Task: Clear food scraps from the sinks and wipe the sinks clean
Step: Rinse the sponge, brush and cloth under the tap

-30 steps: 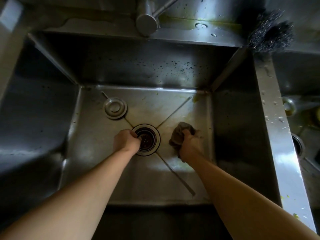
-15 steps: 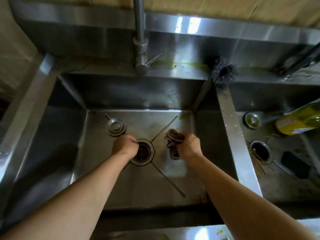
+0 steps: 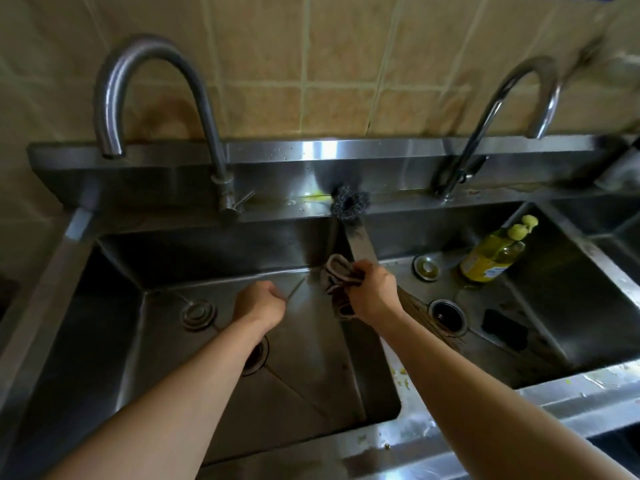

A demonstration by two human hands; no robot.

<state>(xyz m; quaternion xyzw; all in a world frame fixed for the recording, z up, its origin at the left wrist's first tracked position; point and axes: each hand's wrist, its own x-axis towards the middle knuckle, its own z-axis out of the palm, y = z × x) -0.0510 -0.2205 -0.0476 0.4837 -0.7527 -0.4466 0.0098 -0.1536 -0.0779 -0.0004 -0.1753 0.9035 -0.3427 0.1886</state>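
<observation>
Right hand (image 3: pixel 372 294) gripping crumpled grey cloth (image 3: pixel 337 273), left hand (image 3: pixel 259 303) fisted, steel sink (image 3: pixel 145 341)

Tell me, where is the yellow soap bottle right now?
The yellow soap bottle leans in the right sink's back corner, just right of the round drain stopper and below the right faucet.
</observation>
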